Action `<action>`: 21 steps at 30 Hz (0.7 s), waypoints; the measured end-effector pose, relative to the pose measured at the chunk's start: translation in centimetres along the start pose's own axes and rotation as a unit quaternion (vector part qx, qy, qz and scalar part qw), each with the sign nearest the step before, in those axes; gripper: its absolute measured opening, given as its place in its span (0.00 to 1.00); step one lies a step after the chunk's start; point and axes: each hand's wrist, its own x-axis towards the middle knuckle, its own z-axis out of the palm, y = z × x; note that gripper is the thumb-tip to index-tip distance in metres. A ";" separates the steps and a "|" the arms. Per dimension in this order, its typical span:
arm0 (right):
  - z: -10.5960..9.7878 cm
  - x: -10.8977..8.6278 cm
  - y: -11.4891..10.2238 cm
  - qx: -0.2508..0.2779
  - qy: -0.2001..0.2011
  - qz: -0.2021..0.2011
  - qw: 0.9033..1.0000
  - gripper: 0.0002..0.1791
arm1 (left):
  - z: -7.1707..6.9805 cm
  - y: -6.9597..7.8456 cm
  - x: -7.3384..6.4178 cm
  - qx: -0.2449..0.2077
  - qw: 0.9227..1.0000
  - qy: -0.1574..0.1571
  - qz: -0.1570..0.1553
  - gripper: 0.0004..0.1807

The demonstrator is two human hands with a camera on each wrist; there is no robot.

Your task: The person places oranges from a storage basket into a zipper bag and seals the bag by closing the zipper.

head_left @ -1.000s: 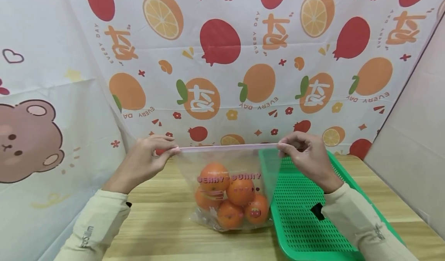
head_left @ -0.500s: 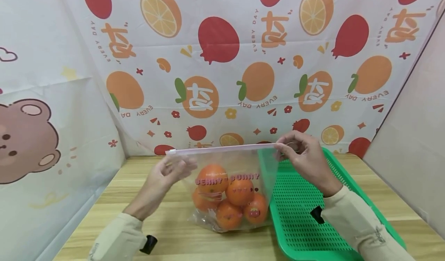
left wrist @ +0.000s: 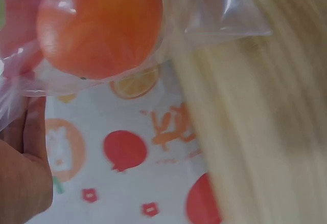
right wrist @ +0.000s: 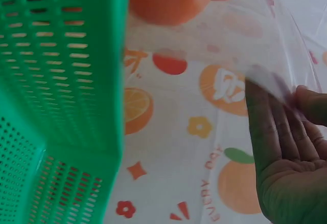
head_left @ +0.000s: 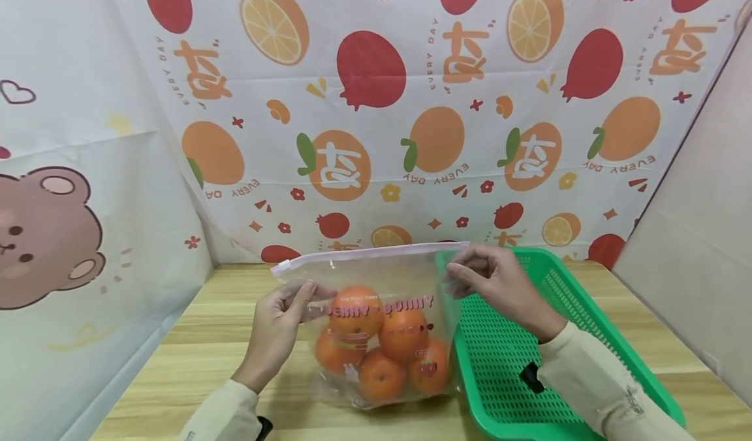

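Observation:
A clear slider zip bag with pink printing holds several oranges. Its pink top strip runs straight across, and the white slider sits at the left end. My left hand pinches the bag's left side below the strip, thumb in front and fingers behind the film. On the opposite side, my right hand pinches the upper right edge between thumb and fingers. The right wrist view shows the thumb over the film and straight fingers behind it. One orange fills the top of the left wrist view.
A green plastic basket stands on the wooden table just right of the bag, under my right forearm. Behind rises a fruit-printed cloth backdrop. A cloth with a bear print hangs on the left.
My left hand has left the strip's left end and moved down to the bag's side. My right hand has slid slightly down from the strip's right end. The bag has shifted nearer to me.

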 end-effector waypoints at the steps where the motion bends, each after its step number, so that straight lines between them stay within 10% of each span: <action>1: 0.1 -0.2 -0.2 0.003 -0.002 -0.002 1.000 0.06 | 0.0 0.3 -0.1 -0.001 1.000 0.002 0.003 0.18; 5: 0.6 -0.4 -0.7 0.006 -0.022 0.038 0.999 0.09 | -0.3 1.4 -0.6 0.011 1.000 0.021 -0.017 0.18; 12: 1.5 0.3 1.0 0.017 -0.070 0.156 0.985 0.10 | -0.5 0.5 -0.3 0.038 0.987 0.007 -0.157 0.21; 21: 1.7 4.0 3.2 -0.227 -0.096 0.162 0.956 0.05 | -0.1 -3.0 1.6 0.060 0.969 -0.029 -0.236 0.17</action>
